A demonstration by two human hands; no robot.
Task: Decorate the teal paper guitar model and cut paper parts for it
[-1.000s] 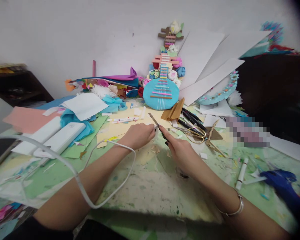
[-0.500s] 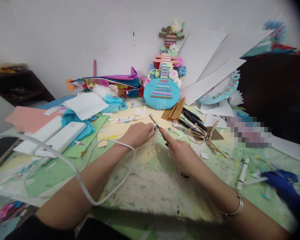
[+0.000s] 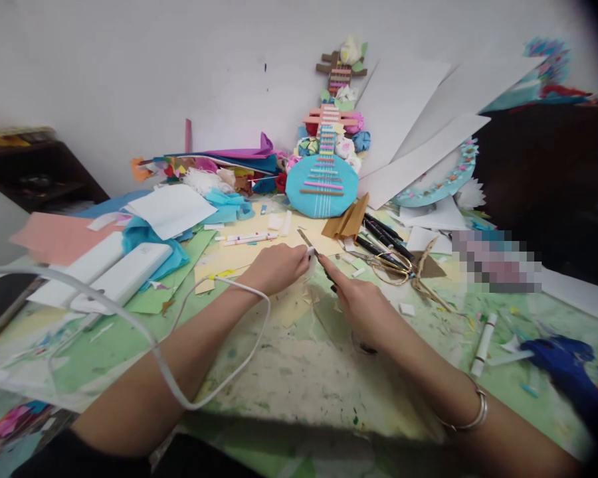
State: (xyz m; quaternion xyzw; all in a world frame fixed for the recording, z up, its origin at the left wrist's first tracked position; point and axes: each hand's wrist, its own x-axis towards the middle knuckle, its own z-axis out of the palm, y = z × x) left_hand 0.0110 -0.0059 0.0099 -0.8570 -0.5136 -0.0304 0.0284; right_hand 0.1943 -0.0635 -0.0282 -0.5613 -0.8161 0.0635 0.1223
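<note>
Closed in a pinch, my left hand grips a small white piece just above the table; its exact shape is mostly hidden by the fingers. My right hand is wrapped round the dark handle of a craft knife, index finger stretched along it. The narrow blade points away and to the left, crossing close by the white piece; whether it touches cannot be made out. Pale scraps of paper lie on the table below both hands.
A blue paper lute leans at the back wall. Black pens and gold-handled scissors lie right of my hands. A white cable loops over my left forearm, near a white power strip. A capped marker lies right.
Hardly anything differs. Both hands keep their hold, with only a very slight shift of the right hand and the knife.
</note>
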